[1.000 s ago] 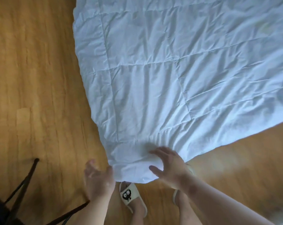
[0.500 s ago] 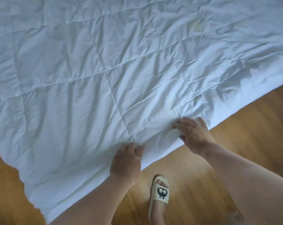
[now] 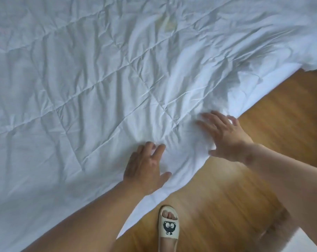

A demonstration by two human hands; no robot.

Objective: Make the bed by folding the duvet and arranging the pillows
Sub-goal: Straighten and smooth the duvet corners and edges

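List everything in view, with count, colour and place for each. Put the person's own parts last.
duvet: one, white, quilted and creased, covering the top and left, its edge running diagonally across the floor.
yellowish mark: one, faint, on the duvet near the top centre.
floor: one, brown wood, lower right.
slipper: one, cream with a black cartoon figure, bottom centre.
foot: one, in the slipper, toes showing.
left hand: one, fingers straight, resting flat on the duvet near its edge.
right hand: one, fingers spread, resting on the duvet at its edge.
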